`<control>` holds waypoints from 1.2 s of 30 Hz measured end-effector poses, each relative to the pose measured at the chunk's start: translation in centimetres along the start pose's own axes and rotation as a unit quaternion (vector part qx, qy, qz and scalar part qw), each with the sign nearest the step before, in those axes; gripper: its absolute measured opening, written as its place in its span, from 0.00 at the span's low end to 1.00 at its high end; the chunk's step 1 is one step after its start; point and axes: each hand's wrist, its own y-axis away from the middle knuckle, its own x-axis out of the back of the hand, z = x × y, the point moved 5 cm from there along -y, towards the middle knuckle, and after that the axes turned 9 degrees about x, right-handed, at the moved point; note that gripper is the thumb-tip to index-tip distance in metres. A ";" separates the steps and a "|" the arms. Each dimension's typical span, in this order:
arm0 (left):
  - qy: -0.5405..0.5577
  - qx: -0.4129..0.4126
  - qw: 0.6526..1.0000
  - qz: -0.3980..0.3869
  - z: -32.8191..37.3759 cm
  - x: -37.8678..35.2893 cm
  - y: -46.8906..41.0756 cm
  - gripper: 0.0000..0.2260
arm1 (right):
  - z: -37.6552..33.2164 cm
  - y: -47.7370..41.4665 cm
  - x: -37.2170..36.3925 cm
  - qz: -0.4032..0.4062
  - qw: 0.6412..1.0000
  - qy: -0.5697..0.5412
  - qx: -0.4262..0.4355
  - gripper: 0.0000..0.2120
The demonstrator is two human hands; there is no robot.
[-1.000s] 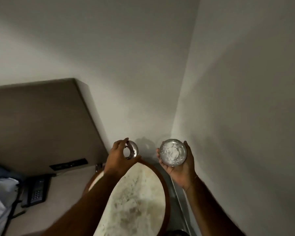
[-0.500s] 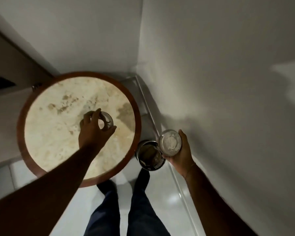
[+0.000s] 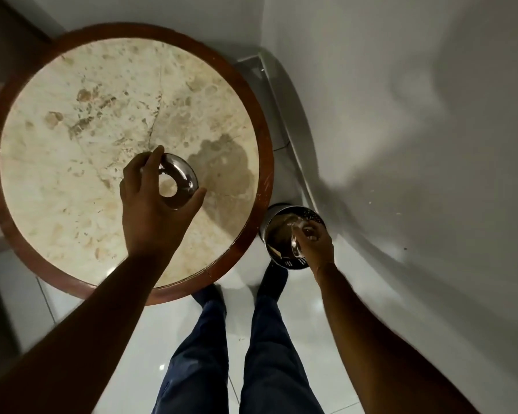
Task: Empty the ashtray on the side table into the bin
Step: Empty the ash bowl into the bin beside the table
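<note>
My left hand holds the ashtray's shiny metal ring lid by its rim, just above the round marble side table. My right hand grips the small metal ashtray bowl, tipped on its side over the open mouth of the metal bin. The bin stands on the floor between the table's edge and the wall. The bowl's inside is mostly hidden by my fingers.
The table has a dark wooden rim and a darker stain on its right part. White walls meet in a corner behind the bin, with a pale skirting along the floor. My legs and dark shoes stand on glossy white tiles below.
My view has dropped further toward the floor. My right hand moved down over the bin and tipped the bowl from facing up onto its side. My left hand stays over the table with the lid.
</note>
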 end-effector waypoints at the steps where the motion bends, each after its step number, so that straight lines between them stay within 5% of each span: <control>1: 0.000 -0.007 1.000 0.000 -0.1 0.0 0.1 0.41 | 0.5 -0.2 -0.2 0.016 1.000 0.011 0.002 0.12; 6: -0.003 -0.016 1.000 -0.002 -0.3 -0.1 0.4 0.41 | 1.6 -0.6 -1.3 0.042 0.997 0.061 0.022 0.29; 12: 0.002 0.006 1.000 0.007 -1.2 0.3 0.9 0.41 | 2.4 0.2 -1.0 0.069 0.990 0.114 0.041 0.35; 36: 0.019 0.001 1.000 0.004 -3.8 0.3 2.2 0.42 | 2.0 0.6 -3.3 0.050 0.965 0.248 0.071 0.40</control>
